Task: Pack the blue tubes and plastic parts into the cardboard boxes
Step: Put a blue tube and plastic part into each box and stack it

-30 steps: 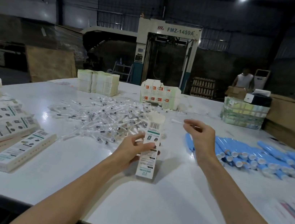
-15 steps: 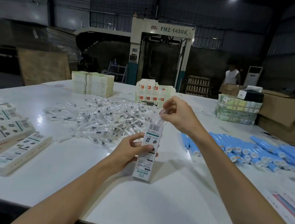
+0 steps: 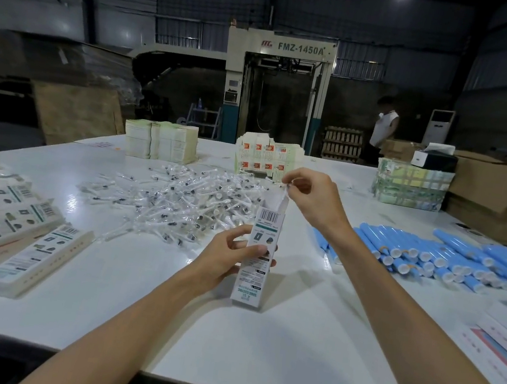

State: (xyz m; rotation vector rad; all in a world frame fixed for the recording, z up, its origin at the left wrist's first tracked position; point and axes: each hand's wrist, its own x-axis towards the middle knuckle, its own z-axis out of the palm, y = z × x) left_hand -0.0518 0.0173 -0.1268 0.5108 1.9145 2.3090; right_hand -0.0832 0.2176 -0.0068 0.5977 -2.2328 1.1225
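My left hand grips the carton standing nearly upright on the white table, thumb across its printed face. My right hand pinches its raised top flap, or perhaps something small there. Bagged plastic parts are heaped behind it, and blue tubes lie to the right.

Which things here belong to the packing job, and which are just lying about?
Job: upright white printed cardboard box, gripped by left hand; right hand pinching a small item at its open top; pile of blue plastic tubes; heap of clear-wrapped plastic parts.
Lying about: brown corrugated cartons; stacks of pale leaflets; beige FMZ-1450A machine.
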